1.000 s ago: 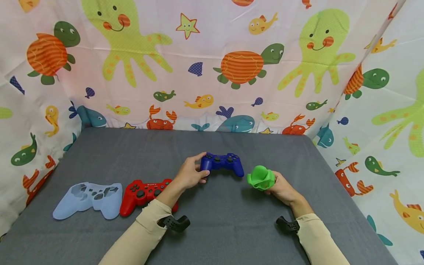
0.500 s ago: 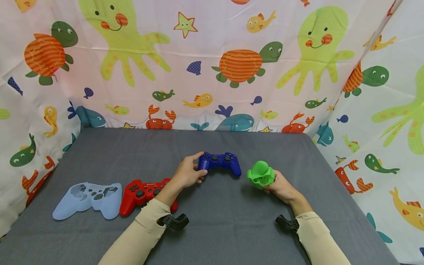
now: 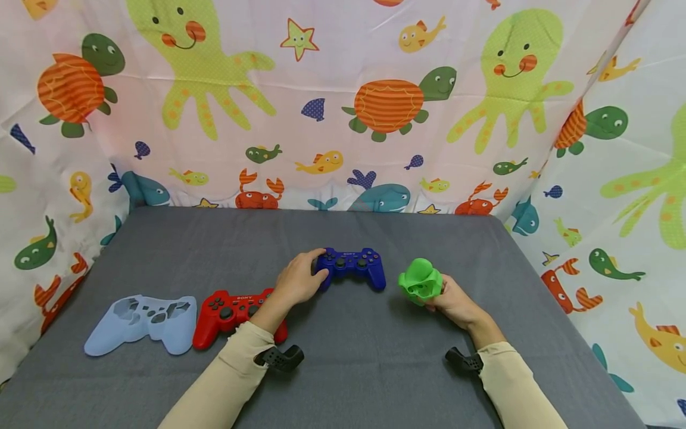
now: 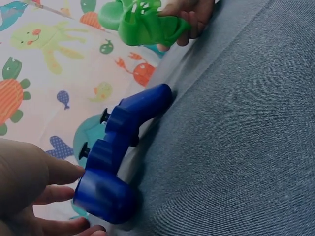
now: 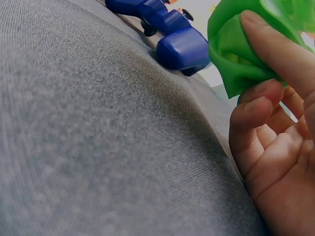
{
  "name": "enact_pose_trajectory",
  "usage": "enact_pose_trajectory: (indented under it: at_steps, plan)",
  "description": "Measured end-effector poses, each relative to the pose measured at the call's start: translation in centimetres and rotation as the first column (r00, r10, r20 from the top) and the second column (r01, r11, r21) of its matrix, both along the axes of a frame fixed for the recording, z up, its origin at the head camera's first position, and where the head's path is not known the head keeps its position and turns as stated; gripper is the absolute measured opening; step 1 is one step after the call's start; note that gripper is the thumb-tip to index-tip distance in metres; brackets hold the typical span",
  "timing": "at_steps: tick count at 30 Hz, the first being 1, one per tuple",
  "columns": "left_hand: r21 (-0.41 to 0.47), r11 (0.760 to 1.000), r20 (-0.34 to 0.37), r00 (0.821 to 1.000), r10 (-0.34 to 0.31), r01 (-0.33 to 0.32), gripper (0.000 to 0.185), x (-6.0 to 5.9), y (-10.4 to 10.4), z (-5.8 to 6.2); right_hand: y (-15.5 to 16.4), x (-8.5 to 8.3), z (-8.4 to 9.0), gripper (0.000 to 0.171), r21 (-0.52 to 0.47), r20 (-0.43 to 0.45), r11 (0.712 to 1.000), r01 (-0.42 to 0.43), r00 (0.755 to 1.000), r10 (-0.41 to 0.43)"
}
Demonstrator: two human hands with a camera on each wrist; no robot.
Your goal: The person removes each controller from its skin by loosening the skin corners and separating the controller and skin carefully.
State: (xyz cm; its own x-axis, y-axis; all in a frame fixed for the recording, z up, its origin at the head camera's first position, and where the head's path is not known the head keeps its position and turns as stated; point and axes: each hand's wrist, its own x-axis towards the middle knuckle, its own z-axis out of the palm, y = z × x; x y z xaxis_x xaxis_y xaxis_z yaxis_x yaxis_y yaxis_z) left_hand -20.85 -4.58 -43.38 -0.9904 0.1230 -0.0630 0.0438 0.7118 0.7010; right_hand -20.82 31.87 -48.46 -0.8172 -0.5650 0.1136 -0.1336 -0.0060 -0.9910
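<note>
A blue game controller [image 3: 351, 267] lies on the grey table [image 3: 343, 357], and my left hand [image 3: 296, 282] grips its left handle. The left wrist view shows that controller [image 4: 118, 157] with my fingers [image 4: 59, 182] curled round its near end. My right hand [image 3: 450, 300] holds a crumpled green silicone cover [image 3: 420, 282] just right of the controller, a little above the table. In the right wrist view my fingers [image 5: 275, 59] wrap the green cover [image 5: 236, 54], with the blue controller [image 5: 172, 34] behind it.
A red controller [image 3: 233, 308] lies by my left forearm, with a pale blue silicone cover [image 3: 142, 322] to its left. Sea-animal printed curtains [image 3: 343, 107] wall the table at the back and both sides.
My left hand has slid the blue controller slightly leftward on the table. The right hand with the green cover has stayed nearly still.
</note>
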Motion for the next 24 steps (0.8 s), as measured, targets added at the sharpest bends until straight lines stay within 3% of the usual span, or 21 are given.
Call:
enact_pose_trajectory:
  at_steps: [7,12,18,24]
  plan:
    - [0.055,0.997,-0.078,0.995,0.057,-0.053,0.047,0.1,-0.3,0.7,-0.1,0.1,0.3,0.028,0.082,0.002,0.996,0.025,1.0,-0.025]
    - [0.114,0.992,-0.156,0.986,0.064,-0.047,0.042,0.3,-0.1,1.4,-0.6,0.1,1.0,0.026,0.147,-0.053,0.988,0.052,0.998,-0.045]
    - [0.208,0.978,-0.224,0.974,0.032,0.015,0.036,1.1,0.8,2.3,-1.9,0.5,2.3,0.032,0.211,-0.124,0.968,0.139,0.986,-0.114]
    - [0.212,0.968,-0.22,0.971,-0.089,0.136,0.04,2.4,2.5,2.5,-3.6,1.1,3.3,0.028,0.277,-0.205,0.926,0.256,0.957,-0.203]
